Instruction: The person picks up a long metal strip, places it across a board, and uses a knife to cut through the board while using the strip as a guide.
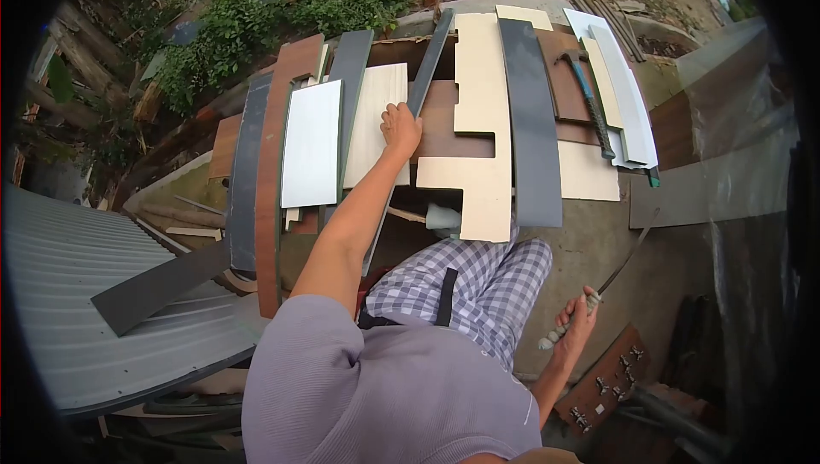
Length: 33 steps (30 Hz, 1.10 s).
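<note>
A narrow dark strip (434, 58) slants between notched and plain panels in an outdoor work area, gripped by the person's left hand (400, 128), its fingers curled closed around the piece near its middle. The right hand (577, 327), held low and well apart at the person's side, is wrapped around the pale, lumpy handle of a long, thin-bladed tool (558, 333), the blade angled up and away. Just left of the strip lies a pale wood-grained panel (384, 93), with a glossy white panel (311, 144) and a long brown board (269, 182) farther left. To the right are a cream notched panel (483, 122), a dark grey panel (531, 114) and a blue-handled hammer (588, 95) resting on more boards. Corrugated sheeting (111, 293) spreads at lower left; a brown board with metal fittings (602, 383) sits at lower right, and leafy plants (282, 16) grow beyond the panels.
</note>
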Each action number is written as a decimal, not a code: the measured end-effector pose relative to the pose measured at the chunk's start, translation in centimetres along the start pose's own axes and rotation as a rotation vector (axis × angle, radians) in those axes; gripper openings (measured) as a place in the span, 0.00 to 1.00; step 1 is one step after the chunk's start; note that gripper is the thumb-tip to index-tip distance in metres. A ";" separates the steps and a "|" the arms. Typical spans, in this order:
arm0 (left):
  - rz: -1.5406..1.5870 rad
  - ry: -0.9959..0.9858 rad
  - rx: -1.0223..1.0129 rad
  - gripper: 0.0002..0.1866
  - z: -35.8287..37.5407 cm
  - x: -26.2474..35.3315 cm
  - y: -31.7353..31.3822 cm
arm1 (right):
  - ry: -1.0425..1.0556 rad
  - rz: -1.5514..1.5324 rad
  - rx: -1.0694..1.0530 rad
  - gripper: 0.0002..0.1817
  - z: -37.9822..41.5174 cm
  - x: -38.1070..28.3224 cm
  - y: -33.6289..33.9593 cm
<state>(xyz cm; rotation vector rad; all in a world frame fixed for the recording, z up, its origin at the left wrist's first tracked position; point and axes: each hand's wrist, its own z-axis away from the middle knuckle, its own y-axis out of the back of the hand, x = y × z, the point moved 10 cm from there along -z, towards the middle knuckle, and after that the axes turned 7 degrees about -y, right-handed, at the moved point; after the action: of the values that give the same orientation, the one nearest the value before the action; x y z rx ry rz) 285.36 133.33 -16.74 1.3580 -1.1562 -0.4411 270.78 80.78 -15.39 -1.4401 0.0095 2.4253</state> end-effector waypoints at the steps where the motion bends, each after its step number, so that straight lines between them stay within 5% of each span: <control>1: 0.004 -0.008 0.004 0.22 0.0 0.3 0.5 | 0.007 -0.006 0.003 0.17 0.1 0.1 0.0; 4: 0.152 0.020 -0.027 0.21 0.7 0.7 2.5 | 0.004 -0.039 0.058 0.16 0.5 0.8 0.8; 10: 0.312 -0.267 -0.146 0.26 2.8 3.4 8.7 | 0.004 -0.062 0.048 0.17 1.0 0.6 -0.1; 14: 0.526 -0.306 -0.473 0.26 3.7 2.9 7.9 | 0.010 0.022 0.040 0.18 1.0 0.2 -0.9; 22: 0.326 -0.508 -0.788 0.20 3.5 2.5 5.5 | 0.035 0.116 -0.018 0.17 1.3 0.8 -3.1; 33: 0.223 -0.520 -0.658 0.19 2.7 0.8 3.7 | 0.061 0.284 -0.108 0.23 1.7 1.3 -5.8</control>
<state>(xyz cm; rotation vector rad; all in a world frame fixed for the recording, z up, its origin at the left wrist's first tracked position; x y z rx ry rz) 282.13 132.08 -13.62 0.5430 -1.3945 -0.9492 270.36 86.89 -14.72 -1.6592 0.1059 2.6404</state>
